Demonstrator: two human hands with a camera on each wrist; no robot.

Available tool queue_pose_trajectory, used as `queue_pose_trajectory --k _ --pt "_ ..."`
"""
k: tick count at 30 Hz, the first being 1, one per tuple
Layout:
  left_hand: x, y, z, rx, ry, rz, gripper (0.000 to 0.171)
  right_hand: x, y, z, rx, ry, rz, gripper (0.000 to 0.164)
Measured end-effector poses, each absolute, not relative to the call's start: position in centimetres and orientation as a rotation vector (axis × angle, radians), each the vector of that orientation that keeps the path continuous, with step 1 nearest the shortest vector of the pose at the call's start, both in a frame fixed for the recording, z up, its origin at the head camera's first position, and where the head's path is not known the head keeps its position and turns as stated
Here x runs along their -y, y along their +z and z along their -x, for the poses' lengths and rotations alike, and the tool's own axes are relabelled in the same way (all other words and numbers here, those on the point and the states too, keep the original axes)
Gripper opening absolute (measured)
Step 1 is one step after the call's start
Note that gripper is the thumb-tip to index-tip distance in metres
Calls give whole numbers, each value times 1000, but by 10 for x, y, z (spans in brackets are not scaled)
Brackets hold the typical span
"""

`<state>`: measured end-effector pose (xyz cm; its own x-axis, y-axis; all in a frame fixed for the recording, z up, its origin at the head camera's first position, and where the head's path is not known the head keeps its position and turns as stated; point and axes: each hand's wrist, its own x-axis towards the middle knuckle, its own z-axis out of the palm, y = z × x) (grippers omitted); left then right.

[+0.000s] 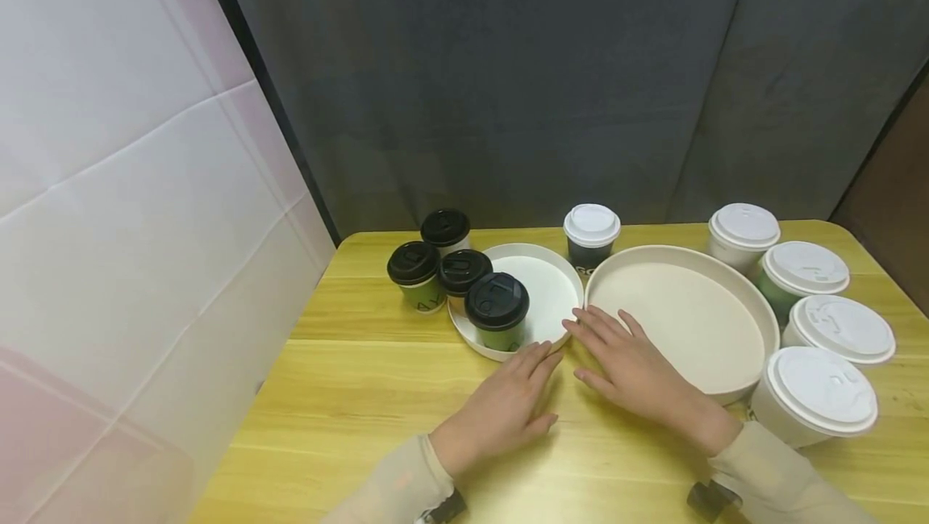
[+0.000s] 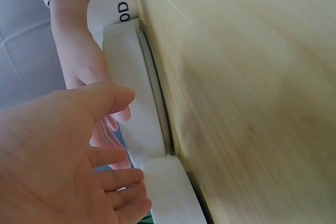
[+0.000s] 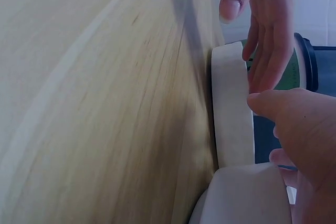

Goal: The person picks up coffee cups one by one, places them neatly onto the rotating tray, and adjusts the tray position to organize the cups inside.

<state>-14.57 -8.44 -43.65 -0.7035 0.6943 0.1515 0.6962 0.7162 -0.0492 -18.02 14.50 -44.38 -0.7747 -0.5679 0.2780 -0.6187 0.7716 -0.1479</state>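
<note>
My left hand is at the front rim of a small round white tray, its fingers extended. The right hand, fingers straight and slightly spread, reaches over where that tray meets a larger cream round tray. In the left wrist view, the left hand holds nothing; whether its fingertips touch the small tray I cannot tell. A green paper cup with a black lid stands on the small tray. Another black-lidded cup is behind it, its base hidden.
Two black-lidded cups, one green and one pale, stand left of the small tray. Behind the trays is a dark cup with a white lid. Several white-lidded cups line the large tray's right side. A dark partition rises behind the table.
</note>
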Motion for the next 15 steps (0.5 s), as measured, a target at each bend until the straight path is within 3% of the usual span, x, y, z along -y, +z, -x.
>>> queue_pose_trajectory --k 15 --pt "94 -435 140 2744 27 1120 73 -141 -446 179 2675 345 -961 62"
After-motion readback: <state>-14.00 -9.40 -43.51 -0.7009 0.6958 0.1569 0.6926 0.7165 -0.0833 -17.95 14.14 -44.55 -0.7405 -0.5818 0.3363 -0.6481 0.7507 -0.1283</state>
